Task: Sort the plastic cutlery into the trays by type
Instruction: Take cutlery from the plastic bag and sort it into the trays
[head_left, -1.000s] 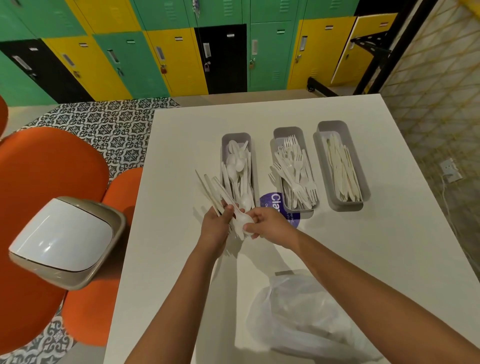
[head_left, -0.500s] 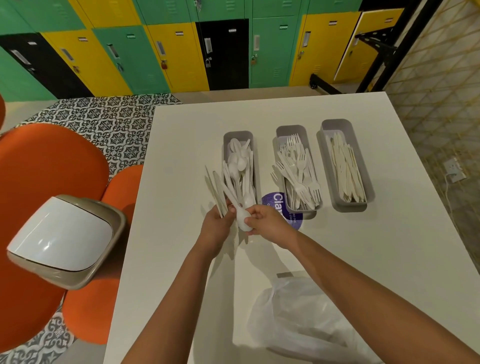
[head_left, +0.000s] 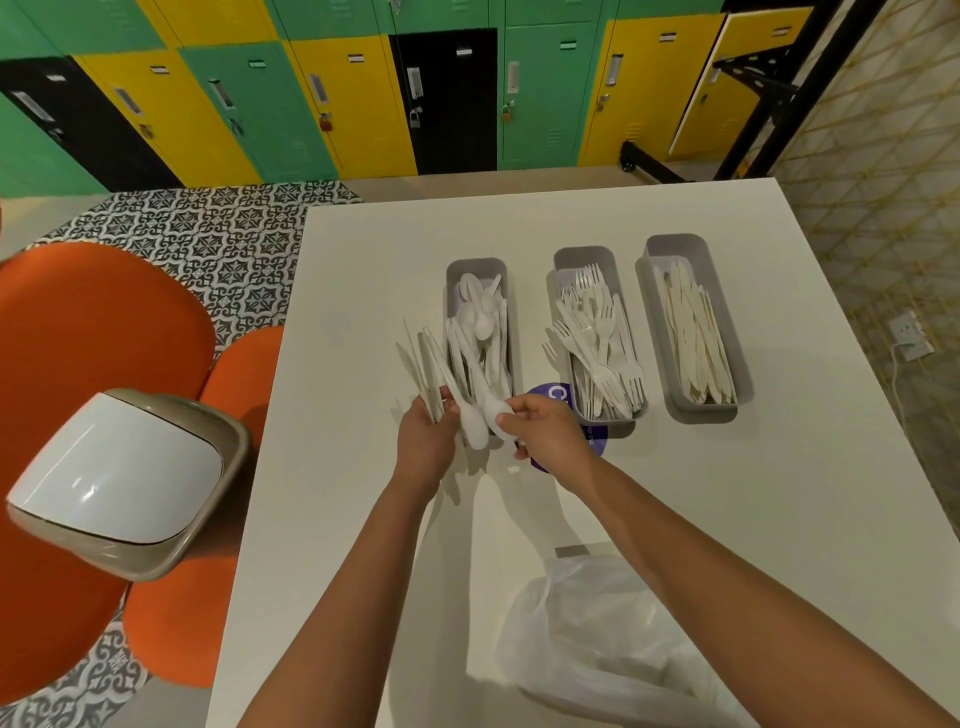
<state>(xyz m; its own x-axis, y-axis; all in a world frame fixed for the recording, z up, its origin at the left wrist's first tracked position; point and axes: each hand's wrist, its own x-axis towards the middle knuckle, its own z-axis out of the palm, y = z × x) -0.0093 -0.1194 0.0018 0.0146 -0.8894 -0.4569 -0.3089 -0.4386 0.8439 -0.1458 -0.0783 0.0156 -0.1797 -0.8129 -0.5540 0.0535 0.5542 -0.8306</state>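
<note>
Three grey trays stand side by side on the white table (head_left: 779, 519): the left tray (head_left: 475, 265) holds spoons, the middle tray (head_left: 582, 258) forks, the right tray (head_left: 675, 244) knives. My left hand (head_left: 426, 441) grips a fanned bunch of white plastic cutlery (head_left: 428, 364) just in front of the spoon tray. My right hand (head_left: 545, 436) pinches the bowl of a white spoon (head_left: 493, 410) that still lies against that bunch.
A purple round label (head_left: 597, 441) lies under my right hand, before the fork tray. A crumpled clear plastic bag (head_left: 597, 634) sits near the table's front edge. Left of the table stand a white-lidded bin (head_left: 119, 478) and orange chairs (head_left: 78, 338).
The view has tilted slightly. My right hand's fingers have shifted on the spoon's bowl, drawing it a little to the right. The left hand keeps its bunch in place.
</note>
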